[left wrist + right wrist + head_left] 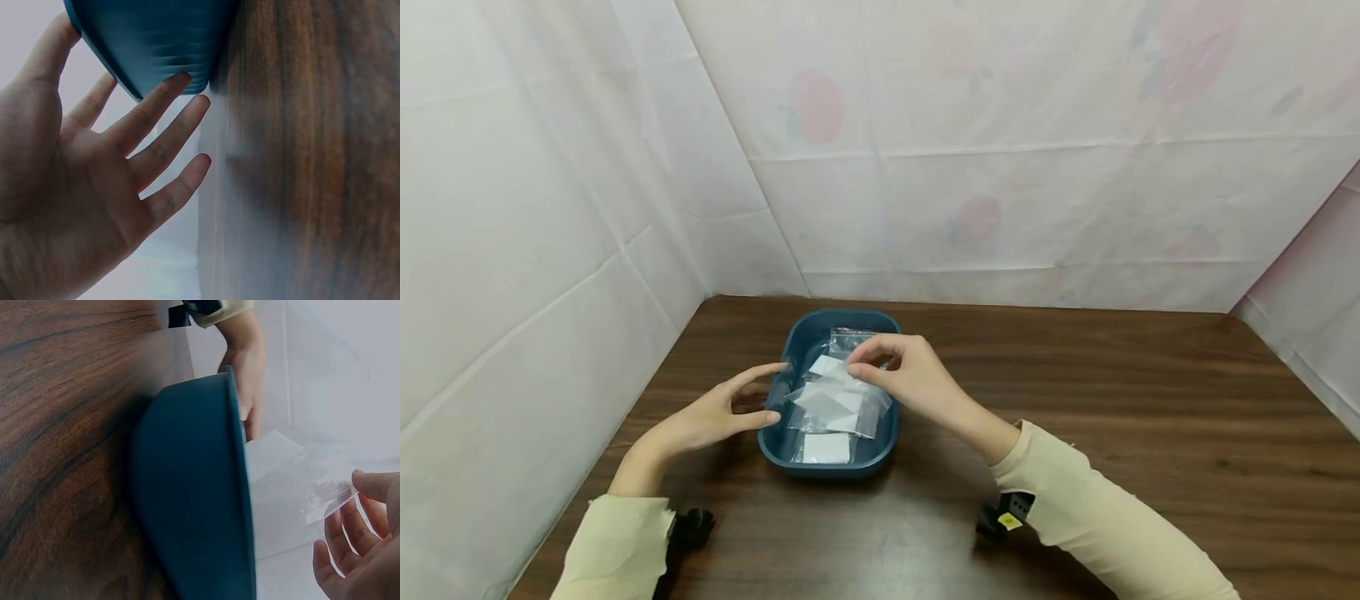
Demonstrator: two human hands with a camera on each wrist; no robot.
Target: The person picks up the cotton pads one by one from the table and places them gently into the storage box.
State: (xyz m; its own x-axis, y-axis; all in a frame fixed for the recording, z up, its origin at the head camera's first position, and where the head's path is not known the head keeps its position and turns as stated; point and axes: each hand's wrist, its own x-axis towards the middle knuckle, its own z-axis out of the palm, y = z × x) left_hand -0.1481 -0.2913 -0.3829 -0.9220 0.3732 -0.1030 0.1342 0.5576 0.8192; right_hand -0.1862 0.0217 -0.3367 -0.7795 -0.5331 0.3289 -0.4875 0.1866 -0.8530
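A dark blue plastic bin (829, 470) with rounded corners stands on the table. Inside it lie several clear zip bags (826, 448), each with a flat white piece in it, overlapping one another. My right hand (917, 379) pinches the edge of a clear plastic bag (328, 494) between thumb and fingertips, over the right part of the bin. A white piece (275, 453) shows in that bag above the bin's rim. At the bin's left rim, my left hand (707, 417) has its thumb and index fingertip on the edge, while the other fingers spread loosely beside the outer wall.
The brown wood-grain table (1112, 400) extends far to the right of the bin. White cloth with faint pink fruit prints (1000, 192) hangs behind the table and along its sides. Black wrist-worn devices (692, 529) sit below both sleeves.
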